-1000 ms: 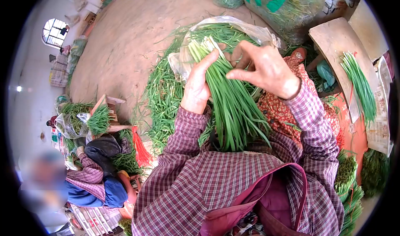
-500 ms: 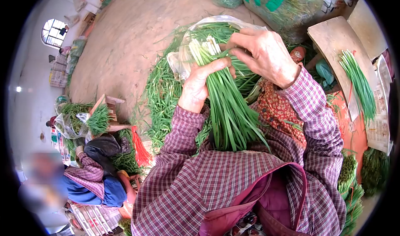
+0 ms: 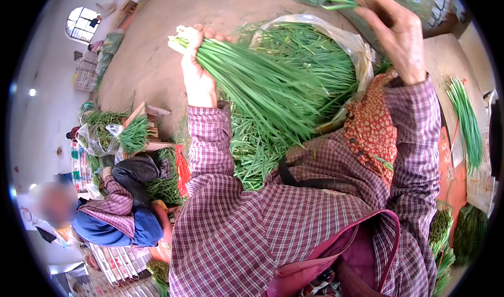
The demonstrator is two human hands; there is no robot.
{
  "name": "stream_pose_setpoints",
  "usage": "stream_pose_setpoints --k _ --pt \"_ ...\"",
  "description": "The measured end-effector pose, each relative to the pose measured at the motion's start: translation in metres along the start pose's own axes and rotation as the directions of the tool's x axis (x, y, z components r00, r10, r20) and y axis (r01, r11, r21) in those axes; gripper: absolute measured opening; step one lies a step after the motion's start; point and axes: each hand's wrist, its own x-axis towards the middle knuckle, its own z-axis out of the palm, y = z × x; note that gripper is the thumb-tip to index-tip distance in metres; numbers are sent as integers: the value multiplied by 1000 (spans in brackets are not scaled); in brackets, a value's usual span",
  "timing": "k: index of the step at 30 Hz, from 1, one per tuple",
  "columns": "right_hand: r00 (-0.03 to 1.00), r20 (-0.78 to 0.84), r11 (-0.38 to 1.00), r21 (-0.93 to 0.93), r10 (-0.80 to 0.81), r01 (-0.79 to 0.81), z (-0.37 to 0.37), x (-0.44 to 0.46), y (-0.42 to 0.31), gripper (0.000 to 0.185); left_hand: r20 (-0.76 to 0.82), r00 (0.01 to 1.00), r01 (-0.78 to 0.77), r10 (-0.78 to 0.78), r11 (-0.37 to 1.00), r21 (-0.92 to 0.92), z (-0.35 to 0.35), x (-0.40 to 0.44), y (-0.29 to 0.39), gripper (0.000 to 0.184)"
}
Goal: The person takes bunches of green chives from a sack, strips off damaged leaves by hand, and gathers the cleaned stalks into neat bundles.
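My left hand [image 3: 199, 69] is wrapped round a thick bunch of long green stalks [image 3: 257, 82] near its pale cut ends. The bunch slants down to the right, over a large plastic bag [image 3: 365, 55] filled with loose greens [image 3: 315, 50]. Up at the right, my right hand [image 3: 394, 32] is raised apart from the bunch. Between its thumb and fingers it pinches a small green piece [image 3: 338, 3].
At the right, a tied bunch [image 3: 464, 118] lies on a board [image 3: 446, 61]. More bundles [image 3: 443, 239] stand at the lower right. At the left sits a person [image 3: 118, 208] by a wooden stand [image 3: 157, 134] with greens. Stuffed bags stand at the top.
My left hand has moved left and up with the bunch, which now lies more level. My right hand has drawn away up and right, a small green piece now showing in its fingers.
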Motion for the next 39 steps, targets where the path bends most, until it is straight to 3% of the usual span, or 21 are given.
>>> stream_pose_setpoints --k 1,2,3,5,7,8,9,11,12,15,17,19,20,28,39 --pt "997 50 998 -5 59 -59 -5 -2 -1 11 14 999 -48 49 998 -31 -8 5 10 14" --pt "986 162 964 255 33 -74 -3 -5 -4 16 26 995 -96 98 993 -64 -14 8 17 12" --pt "935 354 923 365 -14 -124 -1 -9 -11 17 26 994 -107 109 992 -61 -18 11 21 12" --pt "770 588 904 426 -247 -35 12 -12 -25 19 71 982 -166 174 981 -100 -23 14 26 12" --pt "825 471 907 407 -313 112 27 -10 -39 22 80 980 -169 181 976 -134 -20 15 24 10" --pt "881 324 887 420 -346 194 41 -10 -42 23 56 978 -194 203 972 -134 -15 14 23 10" --pt "880 327 888 417 -345 193 52 -11 -49 23 32 974 -217 223 967 -134 -11 13 21 9" --pt "956 146 905 384 -254 182 69 -10 -62 22 37 971 -228 237 959 -171 -10 16 20 8" --pt "974 170 908 413 -151 69 73 -14 -67 17 36 968 -238 249 951 -199 -10 17 20 8" --pt "972 210 947 321 -101 29 75 -23 -70 13 24 965 -253 263 946 -204 -11 20 21 10" --pt "975 192 964 259 -108 56 77 -26 -76 9 28 966 -246 258 945 -216 -14 19 22 11" --pt "951 130 960 46 -280 276 81 -26 -81 8 38 968 -231 246 945 -231 -16 22 18 11" --pt "949 108 955 3 -295 296 88 -28 -80 11 40 970 -225 240 946 -232 -17 23 16 12" --pt "961 148 970 -25 -235 241 110 -28 -72 21 -13 970 -236 241 935 -266 -16 17 16 14" --pt "974 133 982 -18 -182 186 106 -27 -72 19 -71 956 -292 284 936 -197 2 3 18 13"
